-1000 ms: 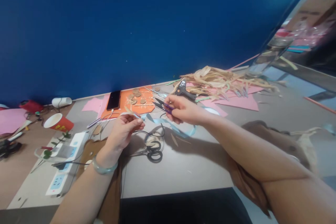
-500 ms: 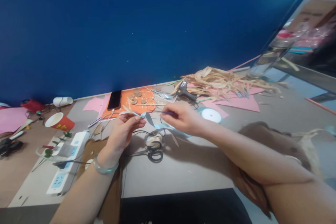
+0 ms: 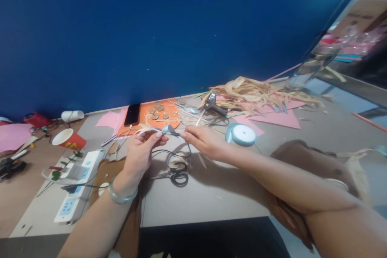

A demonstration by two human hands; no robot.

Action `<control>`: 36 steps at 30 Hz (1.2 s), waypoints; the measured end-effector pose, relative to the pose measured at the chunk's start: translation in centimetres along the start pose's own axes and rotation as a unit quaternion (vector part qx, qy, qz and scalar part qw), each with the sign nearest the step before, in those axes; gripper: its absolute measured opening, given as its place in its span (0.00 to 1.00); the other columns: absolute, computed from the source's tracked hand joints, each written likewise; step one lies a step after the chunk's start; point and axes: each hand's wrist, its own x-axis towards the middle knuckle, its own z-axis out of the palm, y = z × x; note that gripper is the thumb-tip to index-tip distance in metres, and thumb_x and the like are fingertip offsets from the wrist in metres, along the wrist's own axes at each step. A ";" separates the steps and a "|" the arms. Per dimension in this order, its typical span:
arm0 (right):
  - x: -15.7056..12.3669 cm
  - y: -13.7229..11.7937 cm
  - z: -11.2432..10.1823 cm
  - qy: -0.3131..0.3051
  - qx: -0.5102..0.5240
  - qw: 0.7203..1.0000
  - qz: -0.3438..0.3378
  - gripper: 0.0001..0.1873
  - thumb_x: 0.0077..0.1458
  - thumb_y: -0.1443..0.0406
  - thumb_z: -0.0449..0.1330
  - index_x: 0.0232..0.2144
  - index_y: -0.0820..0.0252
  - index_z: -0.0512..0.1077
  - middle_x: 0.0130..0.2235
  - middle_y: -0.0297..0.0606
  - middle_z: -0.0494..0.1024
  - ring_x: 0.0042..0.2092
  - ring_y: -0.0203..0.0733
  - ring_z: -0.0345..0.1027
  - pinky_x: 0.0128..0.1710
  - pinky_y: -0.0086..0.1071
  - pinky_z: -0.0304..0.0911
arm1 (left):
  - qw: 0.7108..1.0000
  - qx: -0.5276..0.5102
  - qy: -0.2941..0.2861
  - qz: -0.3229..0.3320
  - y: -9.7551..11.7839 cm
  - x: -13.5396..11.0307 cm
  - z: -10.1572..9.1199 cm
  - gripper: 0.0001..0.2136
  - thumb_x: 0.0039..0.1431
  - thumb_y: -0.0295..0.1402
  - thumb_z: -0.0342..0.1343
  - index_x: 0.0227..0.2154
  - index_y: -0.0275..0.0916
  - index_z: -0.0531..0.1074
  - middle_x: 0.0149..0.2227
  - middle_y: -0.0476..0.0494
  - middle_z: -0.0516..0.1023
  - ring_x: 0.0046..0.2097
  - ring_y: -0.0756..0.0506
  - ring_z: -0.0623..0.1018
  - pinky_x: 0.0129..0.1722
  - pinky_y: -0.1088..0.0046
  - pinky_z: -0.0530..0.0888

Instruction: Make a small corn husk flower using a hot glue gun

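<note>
My left hand (image 3: 142, 145) is closed in a pinch on a thin pale strip wrapped with light blue ribbon (image 3: 168, 129), left of the middle of the table. From there the ribbon reaches to the fingertips of my right hand (image 3: 201, 139), which is also closed and pinches it. Behind my right wrist lies a spool of blue ribbon (image 3: 242, 135) with a white centre. Black-handled scissors (image 3: 179, 179) rest below my hands, over a small ball of pale twine (image 3: 178, 162).
A glue gun (image 3: 214, 105) stands by a heap of dried husk strips (image 3: 244, 88). To the left are a phone (image 3: 132, 115), a power strip (image 3: 79, 185) and a red paper cup (image 3: 71, 140). Brown felt-like pieces (image 3: 308, 161) lie under my right arm.
My right hand has moved slightly left and down, closer to my left hand. The blue ribbon stretch that ran beneath it toward the spool no longer shows. My left hand stays nearly still.
</note>
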 end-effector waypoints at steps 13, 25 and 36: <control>-0.3 0.0 0.8 0.024 0.013 1.000 0.007 0.23 0.63 0.52 0.47 0.22 0.60 0.59 0.23 0.30 0.61 0.25 0.32 0.53 0.27 0.28 0.46 | 1.000 0.019 -0.004 0.012 -0.1 -0.3 0.2 0.08 0.47 0.32 0.66 0.29 0.36 0.76 0.25 0.47 0.80 0.28 0.48 0.80 0.32 0.74 0.78; -0.6 -0.1 1.3 0.031 0.020 0.999 -0.011 0.21 0.63 0.53 0.48 0.24 0.61 0.63 0.22 0.30 0.63 0.25 0.33 0.55 0.27 0.27 0.46 | 0.997 0.066 -0.043 -0.002 -0.3 -0.9 0.3 0.08 0.49 0.34 0.65 0.29 0.34 0.76 0.26 0.44 0.81 0.28 0.47 0.80 0.33 0.73 0.78; -0.6 -0.1 1.1 0.030 -0.020 0.999 -0.032 0.20 0.62 0.54 0.49 0.24 0.61 0.64 0.22 0.31 0.65 0.26 0.33 0.55 0.28 0.28 0.45 | 0.996 0.080 -0.045 -0.004 -0.3 -1.0 0.1 0.10 0.48 0.36 0.66 0.30 0.34 0.76 0.27 0.44 0.81 0.29 0.46 0.81 0.33 0.72 0.79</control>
